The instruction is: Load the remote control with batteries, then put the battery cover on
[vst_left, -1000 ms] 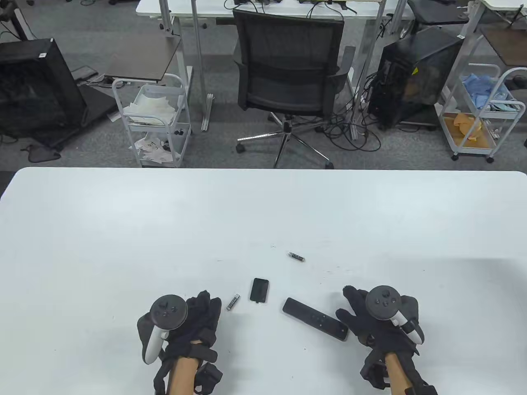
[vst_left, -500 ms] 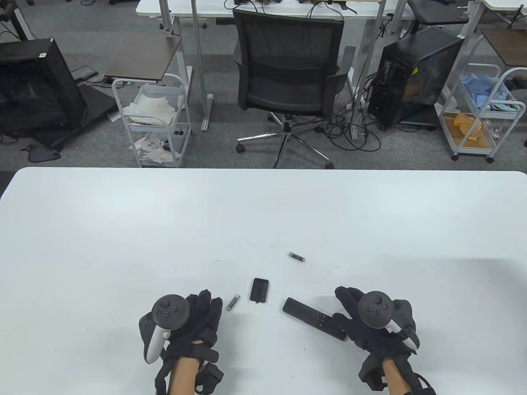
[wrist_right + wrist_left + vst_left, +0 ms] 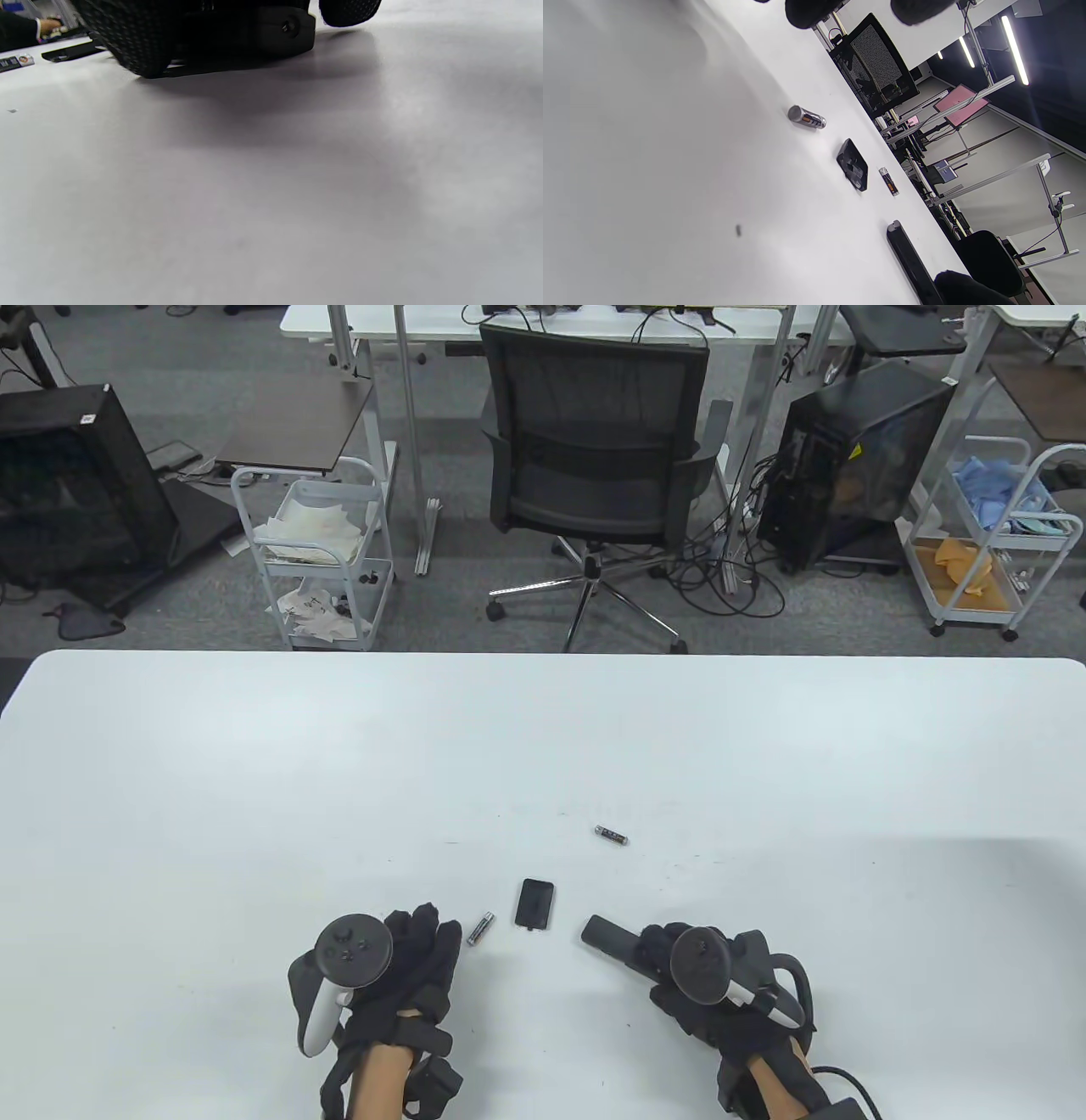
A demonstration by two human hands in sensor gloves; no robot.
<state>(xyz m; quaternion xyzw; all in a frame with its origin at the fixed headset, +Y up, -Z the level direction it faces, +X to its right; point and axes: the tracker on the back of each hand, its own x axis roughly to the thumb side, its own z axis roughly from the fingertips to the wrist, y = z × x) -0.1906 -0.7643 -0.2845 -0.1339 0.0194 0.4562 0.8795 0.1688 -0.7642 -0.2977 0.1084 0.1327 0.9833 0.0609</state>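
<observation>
Nearest, the right hand (image 3: 717, 984) curls its knit-gloved fingers over the slim black remote control (image 3: 607, 937), which lies on the smooth white table (image 3: 254, 780). The left hand (image 3: 399, 976) rests flat, fingers spread, holding nothing. Just beyond lie a small silver cylindrical battery (image 3: 481, 928) and the flat rounded battery cover (image 3: 534, 903); farther off, a second battery (image 3: 611, 835).

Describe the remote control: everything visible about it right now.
The remote control is a slim black bar, plastic by the look of it, lying flat on the white table and angled toward the battery cover. Only its left end shows in the table view; the right hand covers the rest, fingers wrapped around it. The right wrist view shows its lower end on the tabletop under the fingers. Its buttons are hidden. Neither battery touches it.
</observation>
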